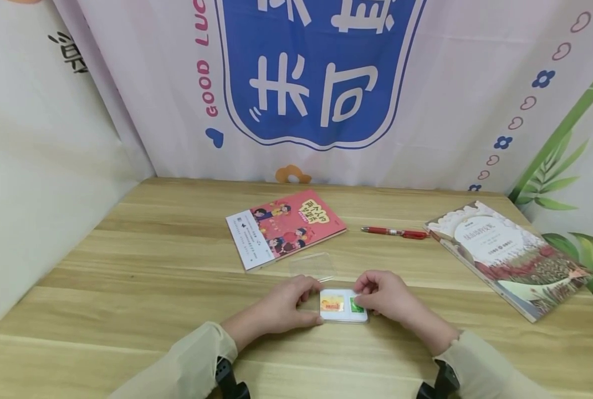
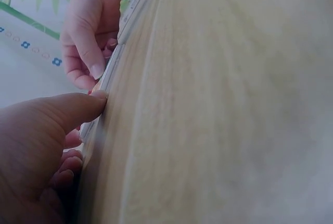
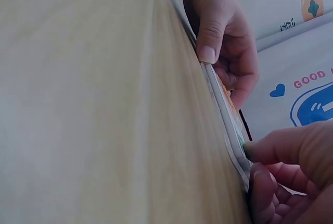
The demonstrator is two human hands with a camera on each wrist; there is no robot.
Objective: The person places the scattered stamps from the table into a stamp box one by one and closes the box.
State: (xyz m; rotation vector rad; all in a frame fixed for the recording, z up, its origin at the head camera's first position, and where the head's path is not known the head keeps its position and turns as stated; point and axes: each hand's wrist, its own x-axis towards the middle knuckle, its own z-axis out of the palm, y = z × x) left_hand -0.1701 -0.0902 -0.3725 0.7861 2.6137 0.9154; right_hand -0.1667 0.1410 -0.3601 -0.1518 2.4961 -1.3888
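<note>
A small flat white case (image 1: 346,306) lies on the table, with two framed areas on its face. The left one shows an orange and yellow picture (image 1: 333,303), the right one a green picture (image 1: 358,308). My left hand (image 1: 287,305) grips the case by its left end, thumb at the near corner and index finger at the far one. At the other end, my right hand (image 1: 387,295) pinches the case, its thumb over part of the green picture and its other fingers curled at the edge. A clear plastic cover (image 1: 312,266) lies just behind the case.
Behind the clear cover lies a pink book (image 1: 296,230) with a white band. A red pen (image 1: 395,232) is to its right, its end close to a larger illustrated book (image 1: 508,257). Printed curtains (image 1: 167,83) hang along the wooden table's (image 1: 142,266) back edge.
</note>
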